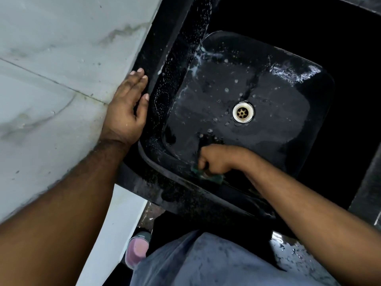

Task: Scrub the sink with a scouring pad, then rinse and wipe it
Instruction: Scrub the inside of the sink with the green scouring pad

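Down at the near wall of the basin, the right hand [216,159] is curled tight round a green scouring pad [210,176], pressing it against the inner side of the black sink [278,129] just below the front rim. Only an edge of the pad shows under the knuckles. Over on the other side, the left hand [128,106] lies flat with fingers straight, resting on the sink's left rim where it meets the pale marble wall [51,69], as if to steady the person.

Suds and droplets speckle the basin floor around the brass-ringed drain [243,112], and foam streaks the left rim and far-left corner, so a good part looks soaped already. From where I stand the job seems to be mid-scrub: the front wall is being worked, no water is running, and the rinse and the wipe are both not yet done. Beneath the dark worktop [362,195] a pink bottle [137,251] sits on the floor.
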{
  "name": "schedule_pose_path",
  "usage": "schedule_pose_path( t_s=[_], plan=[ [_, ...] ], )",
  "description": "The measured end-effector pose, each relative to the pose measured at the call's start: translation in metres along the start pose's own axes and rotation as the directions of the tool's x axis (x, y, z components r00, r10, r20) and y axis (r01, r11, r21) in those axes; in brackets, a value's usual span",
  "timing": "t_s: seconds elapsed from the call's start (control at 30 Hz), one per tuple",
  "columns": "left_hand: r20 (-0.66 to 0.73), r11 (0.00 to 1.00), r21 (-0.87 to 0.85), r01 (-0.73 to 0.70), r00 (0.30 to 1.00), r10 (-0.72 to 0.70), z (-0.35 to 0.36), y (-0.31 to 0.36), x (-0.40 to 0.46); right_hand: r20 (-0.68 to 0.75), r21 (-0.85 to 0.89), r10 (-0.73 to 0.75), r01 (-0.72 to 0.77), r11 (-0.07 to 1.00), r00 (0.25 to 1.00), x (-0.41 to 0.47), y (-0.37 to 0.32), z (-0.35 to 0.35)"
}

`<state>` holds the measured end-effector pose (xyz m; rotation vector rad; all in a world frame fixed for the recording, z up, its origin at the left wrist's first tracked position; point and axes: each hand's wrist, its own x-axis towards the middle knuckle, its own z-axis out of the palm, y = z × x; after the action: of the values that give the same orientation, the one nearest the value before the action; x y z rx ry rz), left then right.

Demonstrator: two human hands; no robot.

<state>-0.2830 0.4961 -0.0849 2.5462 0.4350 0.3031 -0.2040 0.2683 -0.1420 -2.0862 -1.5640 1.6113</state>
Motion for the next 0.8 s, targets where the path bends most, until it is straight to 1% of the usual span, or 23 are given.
schedule_pose_path(
  t_s=[0.03,0.07,0.13,0.17,0.2,0.23,0.3,0.33,0.37,0.4,0.43,0.47,0.5,0.57,0.63,0.67,0.7,0.73,0.77,0.8],
  plan=[
    [0.001,1.0,0.003,-0.003,1.0,0.003,0.0,-0.001,0.001,-0.019,0.035,-0.065,0.066,0.997,0.998,-0.006,-0.006,-0.007],
    [0.002,1.0,0.005,0.001,1.0,-0.001,0.0,-0.001,0.0,-0.075,0.071,-0.12,0.126,0.99,0.99,-0.008,-0.014,-0.011],
    [0.006,1.0,0.006,0.003,1.0,-0.003,0.0,0.0,0.0,-0.228,0.089,-0.139,0.163,0.983,0.964,0.001,-0.029,-0.014],
    [0.006,1.0,0.006,0.003,1.0,-0.003,0.0,0.0,0.0,-0.256,0.087,-0.127,0.154,0.984,0.958,0.011,-0.033,-0.012],
    [0.004,1.0,0.006,0.001,1.0,-0.001,0.0,-0.001,0.0,-0.25,0.09,-0.086,0.111,0.99,0.964,0.021,-0.033,-0.008],
    [0.007,1.0,0.007,0.0,1.0,0.0,-0.001,-0.001,0.0,-0.208,0.103,0.0,0.022,0.994,0.978,0.027,-0.031,-0.002],
    [0.012,1.0,0.002,0.004,1.0,-0.004,-0.001,0.0,0.0,-0.095,0.078,0.159,-0.152,0.985,0.983,0.023,-0.021,0.009],
    [0.012,1.0,0.0,0.004,1.0,-0.004,-0.001,0.0,0.0,-0.021,0.03,0.197,-0.197,0.98,0.98,0.015,-0.016,0.014],
    [0.01,1.0,0.0,0.004,1.0,-0.004,-0.001,0.001,0.0,0.05,-0.034,0.201,-0.2,0.979,0.978,0.003,-0.012,0.014],
    [0.003,1.0,-0.001,0.003,1.0,-0.003,-0.001,0.0,-0.001,0.105,-0.094,0.182,-0.172,0.981,0.978,-0.008,-0.009,0.012],
    [-0.003,1.0,-0.003,0.003,1.0,-0.003,-0.001,0.0,0.0,0.137,-0.124,0.149,-0.132,0.983,0.979,-0.019,-0.011,0.005],
    [-0.003,1.0,-0.006,0.004,1.0,-0.004,0.0,-0.001,-0.001,0.144,-0.116,0.1,-0.084,0.99,0.985,-0.028,-0.013,0.0],
    [-0.002,1.0,-0.007,0.005,1.0,-0.005,0.0,0.0,-0.001,0.101,-0.083,0.04,-0.032,0.996,0.994,-0.03,-0.017,-0.004],
    [-0.003,1.0,-0.002,0.007,1.0,-0.007,0.0,0.001,-0.001,-0.055,-0.018,-0.03,0.029,0.999,0.998,-0.021,-0.025,-0.01],
    [-0.005,1.0,0.007,0.005,1.0,-0.005,0.0,0.001,-0.001,-0.133,0.069,-0.005,0.014,0.998,0.991,-0.004,-0.023,-0.005],
    [-0.007,1.0,0.009,0.004,1.0,-0.004,0.0,0.0,-0.001,-0.13,0.102,0.032,-0.019,0.995,0.991,0.001,-0.02,-0.001],
    [-0.009,1.0,0.011,0.002,1.0,-0.002,0.0,0.0,-0.001,-0.097,0.107,0.09,-0.079,0.991,0.991,0.003,-0.017,0.004],
    [-0.014,1.0,0.011,0.0,1.0,0.0,-0.001,-0.001,0.0,-0.034,0.073,0.143,-0.14,0.987,0.989,0.001,-0.013,0.008],
    [-0.008,1.0,0.008,-0.002,1.0,0.002,0.0,0.0,-0.001,0.026,0.013,0.172,-0.173,0.985,0.985,-0.007,-0.01,0.012],
    [-0.007,1.0,0.006,-0.001,1.0,0.001,0.001,0.0,-0.002,0.078,-0.07,0.17,-0.165,0.984,0.982,-0.015,-0.009,0.013]
  ],
)
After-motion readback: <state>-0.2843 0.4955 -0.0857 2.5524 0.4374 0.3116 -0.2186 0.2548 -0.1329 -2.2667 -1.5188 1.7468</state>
